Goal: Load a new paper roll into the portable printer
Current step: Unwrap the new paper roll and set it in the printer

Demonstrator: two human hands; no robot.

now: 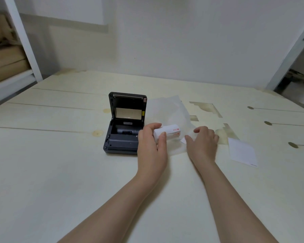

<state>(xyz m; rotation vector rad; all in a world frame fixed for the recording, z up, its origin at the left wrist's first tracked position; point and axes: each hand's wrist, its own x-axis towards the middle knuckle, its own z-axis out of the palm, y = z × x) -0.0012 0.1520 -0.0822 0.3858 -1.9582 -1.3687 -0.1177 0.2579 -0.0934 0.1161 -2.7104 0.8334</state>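
Gripping the paper roll (168, 133), left hand (151, 148) curls; right hand (203, 144) rests loose-fingered on wrapper (165, 109)

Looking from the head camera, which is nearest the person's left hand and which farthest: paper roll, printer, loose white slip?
1. White paper roll with red print: gripped in the left hand.
2. Dark grey portable printer, lid open: just left of it.
3. Flat white paper slip: far to the right.

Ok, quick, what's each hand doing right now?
Left hand: grips the white cylindrical paper roll.
Right hand: on the translucent plastic wrapper; grip cannot be told.
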